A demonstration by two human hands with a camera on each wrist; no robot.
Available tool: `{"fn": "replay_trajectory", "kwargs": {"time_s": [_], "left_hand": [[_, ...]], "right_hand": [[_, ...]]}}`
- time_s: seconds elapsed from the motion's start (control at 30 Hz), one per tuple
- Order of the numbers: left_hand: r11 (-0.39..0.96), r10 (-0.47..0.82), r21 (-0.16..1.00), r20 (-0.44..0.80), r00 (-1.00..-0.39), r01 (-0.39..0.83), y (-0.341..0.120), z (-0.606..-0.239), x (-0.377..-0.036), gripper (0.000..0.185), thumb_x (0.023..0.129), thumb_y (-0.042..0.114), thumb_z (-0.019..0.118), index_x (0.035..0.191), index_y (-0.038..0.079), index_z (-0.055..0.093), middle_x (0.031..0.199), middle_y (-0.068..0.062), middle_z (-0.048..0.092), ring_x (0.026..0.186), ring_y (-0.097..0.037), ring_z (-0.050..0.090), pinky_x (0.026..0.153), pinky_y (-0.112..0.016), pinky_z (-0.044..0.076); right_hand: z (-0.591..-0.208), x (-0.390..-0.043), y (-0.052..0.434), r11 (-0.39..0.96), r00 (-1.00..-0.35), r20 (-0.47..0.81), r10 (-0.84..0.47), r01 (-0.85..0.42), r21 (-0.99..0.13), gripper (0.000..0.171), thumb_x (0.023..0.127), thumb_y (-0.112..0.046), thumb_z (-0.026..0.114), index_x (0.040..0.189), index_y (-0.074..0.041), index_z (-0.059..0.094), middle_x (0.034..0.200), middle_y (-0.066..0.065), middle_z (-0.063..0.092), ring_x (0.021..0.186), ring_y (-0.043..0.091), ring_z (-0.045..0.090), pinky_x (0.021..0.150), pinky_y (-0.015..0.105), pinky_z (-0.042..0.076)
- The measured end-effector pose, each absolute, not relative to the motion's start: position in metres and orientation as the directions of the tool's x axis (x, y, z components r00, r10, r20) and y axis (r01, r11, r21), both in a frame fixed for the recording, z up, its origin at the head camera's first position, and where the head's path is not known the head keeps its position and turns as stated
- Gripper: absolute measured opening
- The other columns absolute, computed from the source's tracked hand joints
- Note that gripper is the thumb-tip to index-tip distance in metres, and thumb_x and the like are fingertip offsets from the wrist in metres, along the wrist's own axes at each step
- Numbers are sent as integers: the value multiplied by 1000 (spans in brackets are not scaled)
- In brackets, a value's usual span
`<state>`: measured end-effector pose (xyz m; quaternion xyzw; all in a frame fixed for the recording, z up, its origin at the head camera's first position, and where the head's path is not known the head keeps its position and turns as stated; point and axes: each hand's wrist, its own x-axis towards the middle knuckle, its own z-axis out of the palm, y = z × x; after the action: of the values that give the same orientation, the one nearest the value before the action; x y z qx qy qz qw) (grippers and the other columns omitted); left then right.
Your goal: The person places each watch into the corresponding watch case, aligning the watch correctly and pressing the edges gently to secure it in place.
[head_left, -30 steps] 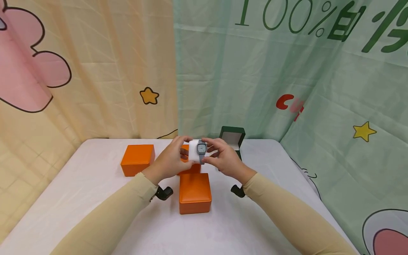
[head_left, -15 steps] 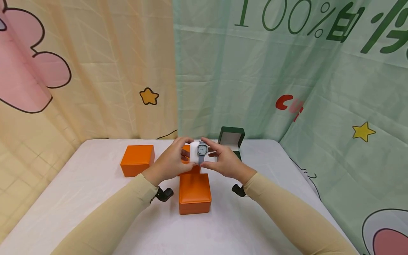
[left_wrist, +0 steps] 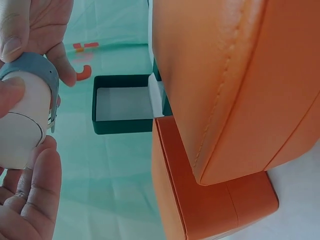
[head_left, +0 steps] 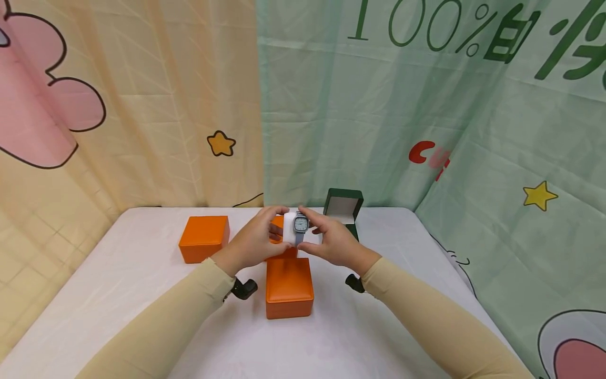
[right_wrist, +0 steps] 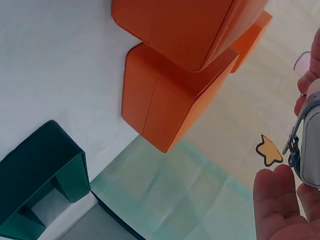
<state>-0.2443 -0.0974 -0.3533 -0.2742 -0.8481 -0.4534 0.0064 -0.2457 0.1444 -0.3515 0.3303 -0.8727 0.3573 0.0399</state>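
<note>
Two orange boxes (right_wrist: pixel 175 55) fill the upper middle of the frame, one overlapping the other, on a white worktop (right_wrist: pixel 55 70). A dark green box (right_wrist: pixel 42 175) with a pale lining sits open at lower left. At the right edge, fingers (right_wrist: pixel 275 200) touch a grey-strapped watch (right_wrist: pixel 305 142) wrapped round a white cushion.

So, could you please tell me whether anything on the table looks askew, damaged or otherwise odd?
Nothing stands out. Both hands, left and right, hold a white cushion with a grey watch strapped round it. The orange boxes look intact, and the green box stands open behind them on the white table.
</note>
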Motion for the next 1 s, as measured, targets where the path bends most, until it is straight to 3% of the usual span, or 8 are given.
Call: {"fn": "replay_trajectory", "kwargs": {"time_s": [0.17,0.37,0.43,0.67,0.8,1.0], "left_hand": [[437,462,768,255,-849,468,-98,-354,-246,79,89,10,84,155,9,40,155,-13,43,110,-25,73,97,-39,62],[433,466,765,263,-845,477,-98,-353,-245,79,89,11,84,155,8,41,154,-13,44,110,-25,73,97,-40,62],[434,468,763,264,-843,479,-99,-353,-245,79,89,11,84,155,8,41,154,-13,45,110,-24,73,96,-38,62],[431,468,764,266,-843,480,-100,-350,-242,79,89,11,85,155,10,42,154,-12,45,110,-24,73,97,-37,62],[432,469,761,269,-841,484,-100,-350,-242,78,89,11,86,154,10,43,154,-12,46,110,-24,73,97,-37,62],[432,476,755,274,-836,494,-100,-349,-242,78,88,10,86,154,8,43,154,-13,46,110,-23,73,96,-36,62]], "right_hand": [[-354,-246,144,550,-785,290,-547,-598,-582,90,94,-22,81,167,-20,29,168,-3,41,126,23,64,103,38,58],[-355,-245,144,542,-785,283,-552,-595,-593,90,97,-27,79,168,-23,24,170,-3,37,124,24,63,95,36,60],[-355,-245,144,532,-783,286,-552,-595,-603,89,97,-26,78,168,-23,25,169,-2,40,125,23,63,97,38,59],[-355,-242,143,454,-795,361,-488,-584,-673,75,97,-19,78,162,-16,41,154,11,57,120,33,68,103,47,58],[-356,-241,144,458,-796,397,-456,-593,-662,67,96,-19,78,157,-15,51,147,11,64,118,33,70,102,47,59],[-357,-242,144,463,-770,418,-482,-629,-624,68,96,-18,78,157,-11,49,157,7,56,125,28,68,102,43,59]]}}
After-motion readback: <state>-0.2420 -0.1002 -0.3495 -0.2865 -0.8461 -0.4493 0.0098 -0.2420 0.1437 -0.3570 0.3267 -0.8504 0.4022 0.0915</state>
